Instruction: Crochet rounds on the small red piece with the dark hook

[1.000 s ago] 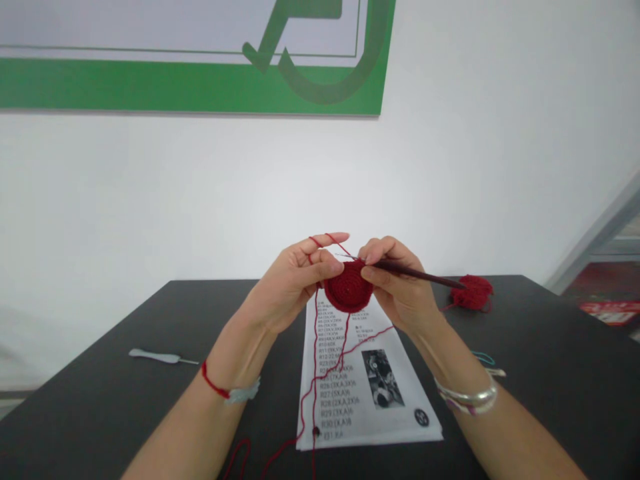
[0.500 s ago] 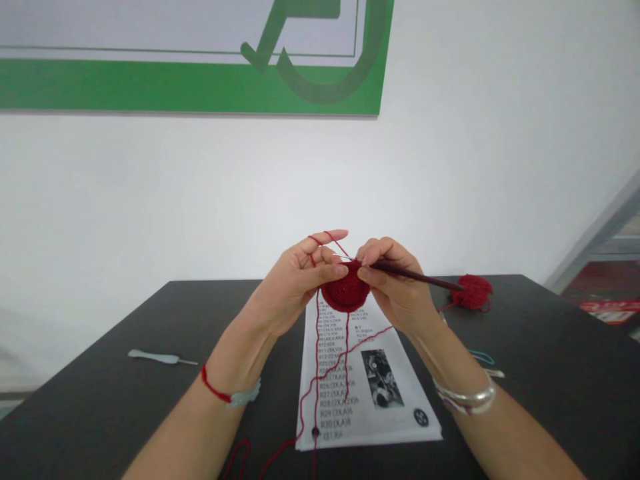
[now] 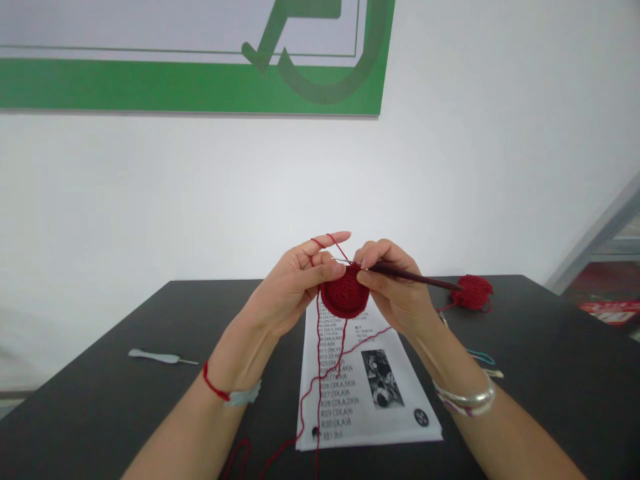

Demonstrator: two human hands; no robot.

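A round red crochet piece [image 3: 345,293] is pinched at its upper left edge by my left hand [image 3: 300,280]. Red yarn loops round the raised left index finger and runs down to the piece's top edge. My right hand [image 3: 395,280] grips a crochet hook [image 3: 415,274] with a dark handle, and its fingertips touch the piece's upper right edge. The hook's thin metal tip lies at the top edge, pointing left; whether it sits inside a stitch is too small to tell. Yarn strands hang below the piece.
Printed pattern sheets [image 3: 370,413] lie under my hands on the black table [image 3: 110,413]. A red yarn ball [image 3: 473,292] sits at the back right. A grey-handled crochet hook [image 3: 160,357] is at the left. A small blue loop [image 3: 483,357] lies by my right wrist.
The crochet piece has tilted slightly, its lower edge hanging a little lower. The hanging strand has shifted left. Both hands keep their holds.
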